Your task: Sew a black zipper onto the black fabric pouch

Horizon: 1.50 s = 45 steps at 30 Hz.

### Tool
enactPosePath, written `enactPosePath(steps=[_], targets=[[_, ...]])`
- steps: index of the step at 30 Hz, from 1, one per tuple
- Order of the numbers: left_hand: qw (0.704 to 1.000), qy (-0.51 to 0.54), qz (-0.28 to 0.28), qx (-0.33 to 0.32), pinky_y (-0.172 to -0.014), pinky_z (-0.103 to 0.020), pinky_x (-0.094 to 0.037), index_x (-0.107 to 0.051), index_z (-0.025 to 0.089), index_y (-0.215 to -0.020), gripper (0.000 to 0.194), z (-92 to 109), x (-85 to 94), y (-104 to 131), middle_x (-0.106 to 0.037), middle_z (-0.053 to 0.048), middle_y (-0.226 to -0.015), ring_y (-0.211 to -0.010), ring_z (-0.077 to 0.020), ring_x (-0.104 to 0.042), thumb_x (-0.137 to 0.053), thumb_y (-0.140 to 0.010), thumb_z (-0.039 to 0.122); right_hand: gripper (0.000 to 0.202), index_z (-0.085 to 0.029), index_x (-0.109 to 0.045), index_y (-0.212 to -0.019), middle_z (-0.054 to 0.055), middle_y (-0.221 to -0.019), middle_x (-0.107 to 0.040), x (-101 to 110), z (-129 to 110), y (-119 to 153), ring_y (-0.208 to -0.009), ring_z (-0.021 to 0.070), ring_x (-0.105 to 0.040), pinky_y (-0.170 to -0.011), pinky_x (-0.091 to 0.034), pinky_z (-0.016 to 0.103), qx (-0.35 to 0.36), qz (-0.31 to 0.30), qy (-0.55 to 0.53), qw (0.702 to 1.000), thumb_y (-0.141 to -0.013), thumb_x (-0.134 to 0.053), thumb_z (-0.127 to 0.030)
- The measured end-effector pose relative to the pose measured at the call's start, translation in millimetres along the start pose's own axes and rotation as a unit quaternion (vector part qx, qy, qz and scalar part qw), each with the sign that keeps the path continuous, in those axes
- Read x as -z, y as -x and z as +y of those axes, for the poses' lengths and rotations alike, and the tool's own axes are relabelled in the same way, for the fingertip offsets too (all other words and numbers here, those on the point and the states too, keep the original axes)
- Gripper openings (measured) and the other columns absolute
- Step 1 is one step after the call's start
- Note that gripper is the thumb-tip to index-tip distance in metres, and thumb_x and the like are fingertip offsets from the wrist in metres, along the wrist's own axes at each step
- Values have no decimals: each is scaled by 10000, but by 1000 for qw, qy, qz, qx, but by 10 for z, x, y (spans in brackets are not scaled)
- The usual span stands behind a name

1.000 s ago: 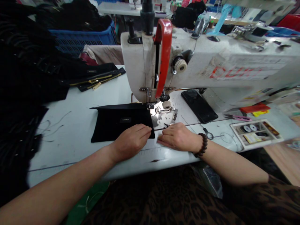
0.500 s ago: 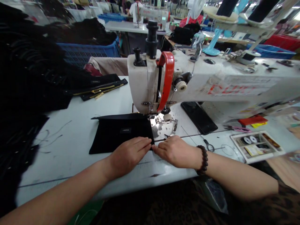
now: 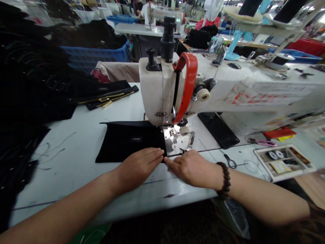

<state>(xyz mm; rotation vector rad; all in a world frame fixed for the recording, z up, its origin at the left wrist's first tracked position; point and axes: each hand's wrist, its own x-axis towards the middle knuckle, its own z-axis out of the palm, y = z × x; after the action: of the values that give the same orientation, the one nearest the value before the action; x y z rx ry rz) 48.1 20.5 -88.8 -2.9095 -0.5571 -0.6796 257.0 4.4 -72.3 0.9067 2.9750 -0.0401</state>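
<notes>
A black fabric piece [image 3: 116, 145] with a small label [image 3: 136, 139] lies on the sewing table, its right edge at the presser foot [image 3: 166, 130] of the sewing machine [image 3: 154, 91]. Along its far side a flap stands slightly raised. My left hand [image 3: 139, 166] rests on the near right part of the fabric, fingers stretched out and close together. Thumb and forefinger of my right hand [image 3: 195, 169] meet at the near right corner, closed on the fabric edge; the other fingers are curled. The needle point is too small to make out.
Black zippered pieces [image 3: 109, 96] and a large black pile [image 3: 33, 67] occupy the left side. Under the machine arm lies a phone [image 3: 218, 130]. Thread snips [image 3: 230, 161], pink-handled scissors [image 3: 264, 142] and a tray of bobbins [image 3: 284, 162] sit at right.
The fabric has shifted slightly away from me beside the presser foot. My hands keep almost the same pose, and the view has moved a little closer to the machine.
</notes>
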Motion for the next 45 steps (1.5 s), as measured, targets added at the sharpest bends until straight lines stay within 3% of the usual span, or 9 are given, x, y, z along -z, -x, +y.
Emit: enactPosePath(steps=[8,12,18,23,28,33,38,43,45], targets=[[1000,-10,1,-4,-813,-320,-527,-574,23,-987,305,-96,-9,-19,-611,-131,-1007,-949,-214,-572,-288,-888,66,312,-99,-487,-1139,23,-704,-636,-21,34,-88,-545,129,-552,-429,-132,302,-28,-1,-19,999,-913,-359,-272],[1000,-14,4,-11,-816,-318,-526,-576,16,-976,308,-125,-19,-21,-613,-134,-994,-943,-212,-573,-284,-886,61,320,-110,-478,-1166,30,-747,-634,47,89,-88,-587,133,-556,-445,-202,288,-39,-19,-47,998,-906,-371,-262],[999,-27,-7,-15,-833,-323,-520,-584,30,-978,298,-150,-40,-14,-607,-130,-1024,-965,-211,-567,-305,-875,53,331,-179,-505,-1085,46,-997,-561,316,357,133,-865,149,-536,-682,-371,245,-61,-30,-154,986,-765,-592,-181],[1000,-18,-7,-16,-834,-333,-519,-587,26,-976,285,-151,-41,-2,-607,-135,-1027,-968,-222,-567,-326,-861,40,51,-142,-552,-836,57,-855,-566,205,425,138,-764,151,-511,-678,-345,272,-110,9,-62,992,-828,-519,-179],[1000,-18,-4,-20,-822,-335,-524,-586,12,-967,285,-146,-39,-24,-610,-147,-1008,-952,-226,-573,-324,-856,29,242,-124,-561,-765,80,-737,-581,16,399,-192,-673,167,-505,-627,-301,294,-147,79,45,985,-852,-500,-342],[1000,-17,-18,-17,-827,-338,-522,-587,14,-972,276,-143,-33,-16,-604,-149,-1018,-964,-229,-565,-343,-843,26,253,-118,-575,-783,91,-703,-601,-9,444,-460,-669,176,-516,-606,-272,292,-194,79,63,976,-872,-465,-328],[1000,-17,-16,-17,-826,-343,-522,-585,17,-977,282,-149,-30,-9,-604,-145,-1023,-959,-229,-567,-333,-851,32,175,-123,-577,-852,73,-795,-615,-16,503,-353,-684,161,-507,-615,-269,286,-122,96,57,986,-871,-467,-258],[999,-23,-9,-24,-810,-331,-529,-593,26,-957,300,-157,-27,-25,-610,-139,-1007,-942,-220,-575,-306,-870,45,192,-123,-571,-792,58,-724,-595,-49,468,-255,-613,139,-473,-592,-262,289,-134,140,76,978,-881,-424,-208],[999,-26,-6,-23,-810,-332,-528,-591,24,-956,300,-154,-28,-24,-611,-140,-1005,-941,-220,-576,-303,-872,44,191,-128,-570,-824,43,-718,-591,-47,424,-228,-611,129,-478,-578,-272,278,-63,145,48,986,-888,-404,-200]])
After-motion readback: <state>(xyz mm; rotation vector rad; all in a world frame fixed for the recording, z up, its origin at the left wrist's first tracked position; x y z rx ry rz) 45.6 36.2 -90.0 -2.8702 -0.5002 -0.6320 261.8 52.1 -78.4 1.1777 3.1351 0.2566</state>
